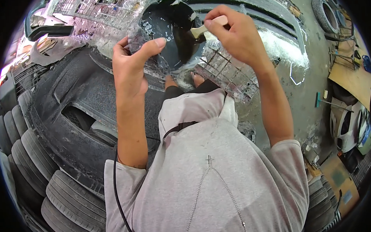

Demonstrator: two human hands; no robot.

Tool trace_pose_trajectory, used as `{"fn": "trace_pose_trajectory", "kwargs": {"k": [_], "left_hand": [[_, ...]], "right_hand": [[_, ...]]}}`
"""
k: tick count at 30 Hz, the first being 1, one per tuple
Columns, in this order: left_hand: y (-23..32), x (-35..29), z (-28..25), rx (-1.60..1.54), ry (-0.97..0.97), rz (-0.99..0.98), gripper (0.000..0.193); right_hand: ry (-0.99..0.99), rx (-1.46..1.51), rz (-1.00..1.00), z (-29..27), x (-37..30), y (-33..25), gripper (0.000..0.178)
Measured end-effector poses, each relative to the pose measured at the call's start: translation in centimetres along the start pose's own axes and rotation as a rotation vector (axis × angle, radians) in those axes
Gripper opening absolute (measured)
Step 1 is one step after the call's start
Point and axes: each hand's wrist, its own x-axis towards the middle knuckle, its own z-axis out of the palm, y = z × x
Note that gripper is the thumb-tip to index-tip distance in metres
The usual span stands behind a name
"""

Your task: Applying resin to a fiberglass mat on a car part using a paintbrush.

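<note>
My left hand grips the near left rim of a round tub, with the thumb over the edge and the fingers around the outside. The inside of the tub is dark and glossy, with dark liquid and pale flecks on its wall. Between the thumb and fingers of my right hand is the pale handle of a flat paintbrush. The brush's head meets the tub's right inner side. Rough, clear, stringy material clings around the tub's outside.
Below the tub is a wire rack with stringy residue. White glass fibre strands edge a dark moulded panel beyond. A large black moulded part and stacked tyres lie left. Another tyre stands far right.
</note>
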Motion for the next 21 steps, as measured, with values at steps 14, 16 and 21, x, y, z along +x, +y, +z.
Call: {"fn": "trace_pose_trajectory", "kwargs": {"k": [14,16,21], "left_hand": [[-0.3,5.7,-5.5,-0.109,0.046,-0.130,0.048],[-0.1,7.3,-7.9,-0.104,-0.028,-0.127,0.043],[1.5,11.0,-10.5,-0.125,-0.122,-0.106,0.041]], "right_hand": [[0.411,0.358,0.425,0.7,-4.8,9.5,0.015],[0.519,0.003,0.446,1.0,-5.9,7.5,0.013],[0.757,-0.340,0.162,3.1,-7.1,3.1,0.013]]}}
